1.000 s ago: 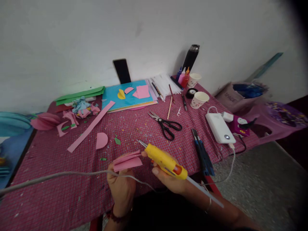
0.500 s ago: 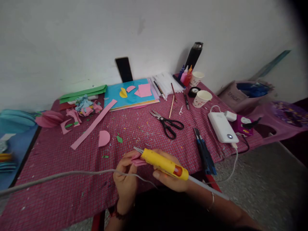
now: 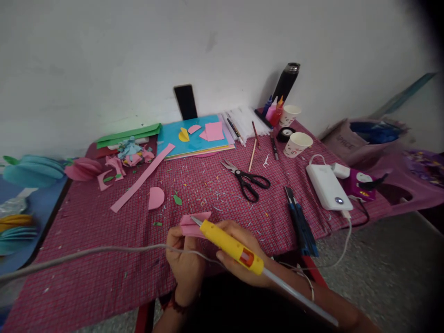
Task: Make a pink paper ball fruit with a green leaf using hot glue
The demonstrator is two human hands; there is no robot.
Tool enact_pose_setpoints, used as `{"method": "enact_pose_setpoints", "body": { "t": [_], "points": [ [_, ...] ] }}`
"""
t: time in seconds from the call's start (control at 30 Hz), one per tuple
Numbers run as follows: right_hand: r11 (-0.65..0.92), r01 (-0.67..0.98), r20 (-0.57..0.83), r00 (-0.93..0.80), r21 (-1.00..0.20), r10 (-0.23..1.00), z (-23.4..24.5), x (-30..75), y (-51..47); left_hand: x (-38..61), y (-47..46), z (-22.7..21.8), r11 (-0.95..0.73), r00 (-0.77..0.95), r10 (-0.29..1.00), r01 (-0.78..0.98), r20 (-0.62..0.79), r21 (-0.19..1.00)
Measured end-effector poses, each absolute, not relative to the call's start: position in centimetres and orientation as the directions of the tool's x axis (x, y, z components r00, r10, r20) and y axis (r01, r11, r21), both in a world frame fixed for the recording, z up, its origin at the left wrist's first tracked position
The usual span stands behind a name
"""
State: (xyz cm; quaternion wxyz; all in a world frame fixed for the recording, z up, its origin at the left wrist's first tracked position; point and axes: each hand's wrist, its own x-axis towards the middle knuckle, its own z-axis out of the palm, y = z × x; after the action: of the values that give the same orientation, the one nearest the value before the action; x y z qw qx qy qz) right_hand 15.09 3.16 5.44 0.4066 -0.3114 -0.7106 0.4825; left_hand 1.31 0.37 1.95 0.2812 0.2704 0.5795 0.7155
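My left hand (image 3: 187, 263) pinches a folded piece of pink paper (image 3: 189, 226) near the table's front edge. Wrapped round a yellow glue gun (image 3: 225, 241) is my right hand (image 3: 243, 259). The gun's metal nozzle lies over the pink paper, and a long clear glue stick (image 3: 298, 296) sticks out of its rear. A pink half-circle (image 3: 157, 198) of paper lies beyond my left hand. Black-handled scissors (image 3: 248, 180) lie partly open further off. A grey cable (image 3: 104, 249) runs from the left across my left wrist area.
Utility knives (image 3: 300, 226) and a white power bank (image 3: 326, 187) lie at the right. Paper cups (image 3: 297, 144) and glue bottles (image 3: 275, 111) stand at the back right. Coloured sheets (image 3: 169, 138) and paper scraps (image 3: 130, 150) are at the back. Folded paper balls (image 3: 83, 169) sit at the left.
The pink paper now shows spread more open, with the nozzle over its face rather than past its edge. The view has shifted slightly left, so the table's things appear further right.
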Motion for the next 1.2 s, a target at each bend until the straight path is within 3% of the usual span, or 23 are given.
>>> {"method": "enact_pose_setpoints", "body": {
  "t": [0.13, 0.57, 1.2],
  "points": [
    [0.43, 0.043, 0.352, -0.505, -0.902, 0.788, 4.8, 15.0, 3.3, 0.9, 0.3, 1.6, -0.138, -0.716, 0.694, -0.031, 0.074, 0.99],
    [0.427, 0.113, 0.306, -0.538, -0.897, 0.785, 4.4, 14.7, 3.5, 0.5, 0.2, 0.9, -0.255, -0.726, 0.665, -0.002, 0.173, 0.967],
    [0.413, 0.116, 0.303, -0.508, -0.903, 0.807, 4.1, 14.8, 3.4, 0.4, 0.0, 1.3, -0.292, -0.719, 0.637, 0.106, 0.276, 0.951]
  ]
}}
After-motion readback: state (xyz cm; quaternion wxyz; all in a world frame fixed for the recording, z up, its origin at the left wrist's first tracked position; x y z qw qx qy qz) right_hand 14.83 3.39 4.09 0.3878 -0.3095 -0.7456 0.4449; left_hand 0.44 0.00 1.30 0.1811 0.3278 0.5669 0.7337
